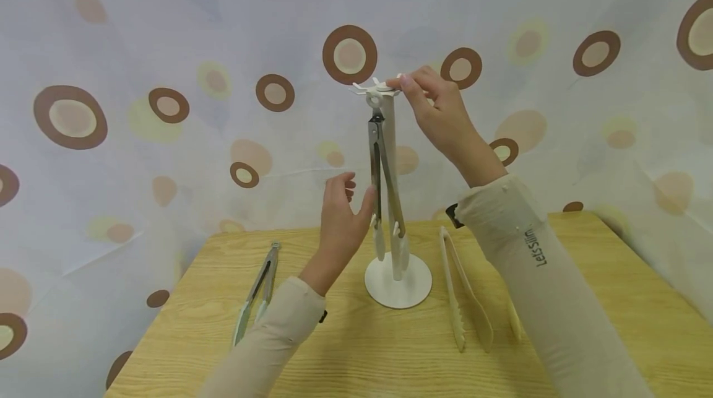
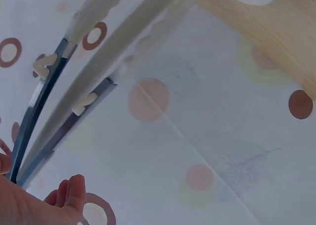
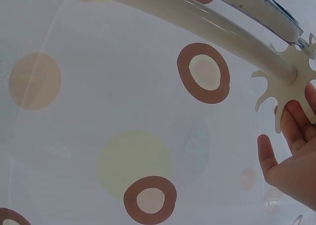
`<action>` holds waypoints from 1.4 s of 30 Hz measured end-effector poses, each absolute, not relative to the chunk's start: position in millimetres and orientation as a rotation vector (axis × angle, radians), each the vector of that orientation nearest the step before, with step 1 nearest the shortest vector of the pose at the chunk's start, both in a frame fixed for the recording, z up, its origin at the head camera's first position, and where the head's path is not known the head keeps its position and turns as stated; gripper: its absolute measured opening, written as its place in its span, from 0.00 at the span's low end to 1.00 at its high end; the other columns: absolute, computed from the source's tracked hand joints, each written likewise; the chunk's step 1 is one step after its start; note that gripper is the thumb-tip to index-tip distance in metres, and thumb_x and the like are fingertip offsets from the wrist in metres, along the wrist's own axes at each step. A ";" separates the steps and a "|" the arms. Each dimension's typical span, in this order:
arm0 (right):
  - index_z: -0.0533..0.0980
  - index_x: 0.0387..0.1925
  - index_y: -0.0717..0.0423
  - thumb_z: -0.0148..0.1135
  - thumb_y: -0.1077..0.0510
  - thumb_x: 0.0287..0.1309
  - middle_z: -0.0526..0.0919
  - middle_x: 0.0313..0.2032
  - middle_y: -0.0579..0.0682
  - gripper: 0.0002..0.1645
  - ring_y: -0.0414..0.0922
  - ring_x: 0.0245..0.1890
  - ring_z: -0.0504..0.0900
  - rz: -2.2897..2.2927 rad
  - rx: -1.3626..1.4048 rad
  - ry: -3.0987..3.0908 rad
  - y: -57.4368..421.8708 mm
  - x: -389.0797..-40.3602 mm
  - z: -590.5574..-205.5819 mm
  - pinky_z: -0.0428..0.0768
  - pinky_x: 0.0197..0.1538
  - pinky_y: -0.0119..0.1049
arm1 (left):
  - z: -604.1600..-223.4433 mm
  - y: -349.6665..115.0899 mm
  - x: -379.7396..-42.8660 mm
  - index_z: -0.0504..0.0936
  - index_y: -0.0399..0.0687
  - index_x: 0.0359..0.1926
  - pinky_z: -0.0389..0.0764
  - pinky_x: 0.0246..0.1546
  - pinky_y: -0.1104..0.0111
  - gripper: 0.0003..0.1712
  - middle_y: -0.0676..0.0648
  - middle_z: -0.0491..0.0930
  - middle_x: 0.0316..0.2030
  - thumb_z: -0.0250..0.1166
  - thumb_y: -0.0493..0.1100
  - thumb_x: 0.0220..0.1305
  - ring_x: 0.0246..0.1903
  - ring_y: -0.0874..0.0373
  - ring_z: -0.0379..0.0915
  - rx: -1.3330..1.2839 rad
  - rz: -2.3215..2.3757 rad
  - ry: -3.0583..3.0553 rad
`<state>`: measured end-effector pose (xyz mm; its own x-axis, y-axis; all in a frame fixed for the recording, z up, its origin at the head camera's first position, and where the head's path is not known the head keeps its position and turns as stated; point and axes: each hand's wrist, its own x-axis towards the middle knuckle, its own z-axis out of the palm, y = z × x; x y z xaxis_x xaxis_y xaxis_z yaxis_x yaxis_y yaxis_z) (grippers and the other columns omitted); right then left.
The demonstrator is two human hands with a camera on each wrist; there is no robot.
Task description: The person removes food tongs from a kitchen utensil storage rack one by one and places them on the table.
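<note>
A white utensil stand [image 1: 391, 187] with a round base and a ring of hooks on top stands on the table. From one hook hangs a pair of metal tongs [image 1: 375, 144] with pale tips, legs slightly spread. My right hand [image 1: 442, 110] pinches the edge of the hook ring [image 3: 284, 94] with thumb and fingers. Beside the hanging tongs, my left hand [image 1: 346, 215] has its fingers loosely extended and holds nothing. Its thumb is close to one tong leg; whether they touch I cannot tell. In the left wrist view the tong legs [image 2: 42, 104] slant past this hand.
Another pair of metal tongs [image 1: 262, 289] with pale green tips lies on the wooden table [image 1: 356, 348] at left. Cream tongs [image 1: 453, 286] lie right of the base. A yellowish item [image 1: 515, 322] is mostly hidden by the right sleeve. Behind hangs a patterned cloth [image 1: 301, 8].
</note>
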<state>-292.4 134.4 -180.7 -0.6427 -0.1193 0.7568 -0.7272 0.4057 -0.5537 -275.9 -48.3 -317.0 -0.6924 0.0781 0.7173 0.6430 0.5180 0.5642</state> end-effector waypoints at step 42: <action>0.81 0.49 0.59 0.47 0.54 0.72 0.79 0.44 0.54 0.20 0.43 0.50 0.73 1.250 0.705 -2.013 134.0 -293.3 -179.9 0.67 0.53 0.40 | -298.8 -22.2 -264.4 0.69 0.38 0.41 0.75 0.37 0.62 0.19 0.42 0.71 0.38 0.63 0.48 0.61 0.36 0.52 0.70 -0.529 -1.104 -2.179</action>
